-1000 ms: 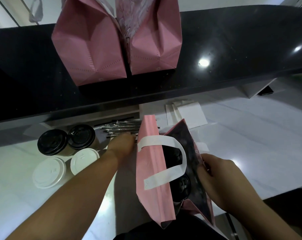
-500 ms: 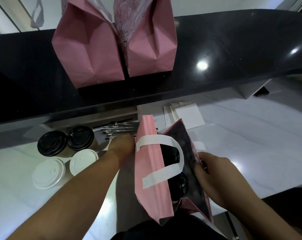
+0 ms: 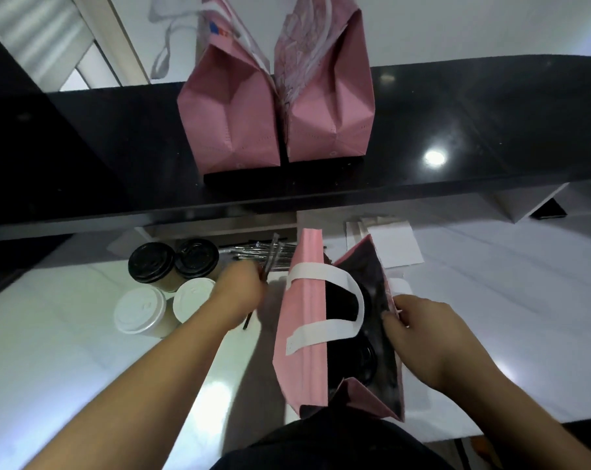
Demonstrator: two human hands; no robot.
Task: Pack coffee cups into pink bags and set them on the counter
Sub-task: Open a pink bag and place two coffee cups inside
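Note:
An open pink bag (image 3: 300, 334) with a white handle stands on the white worktop, dark cup lids (image 3: 365, 361) showing inside it. My right hand (image 3: 419, 330) pinches the bag's right rim and holds it open. My left hand (image 3: 239, 293), blurred, grips wrapped straws (image 3: 270, 262) lifted from the pile beside the bag. Left of it stand two black-lidded cups (image 3: 153, 262) and two white-lidded cups (image 3: 139, 310). Two closed pink bags (image 3: 233, 127) (image 3: 328, 106) stand on the raised black counter (image 3: 473, 130).
A pile of wrapped straws (image 3: 253, 254) lies under the counter's edge. White paper napkins (image 3: 395, 245) lie behind the open bag. The white worktop (image 3: 507, 300) stretches to the right. A dark object (image 3: 548, 210) sits under the counter at far right.
My left hand has closed on straws from the pile and pulled them back and up. The view has tilted up, showing more of the counter bags. The right hand stays on the bag rim.

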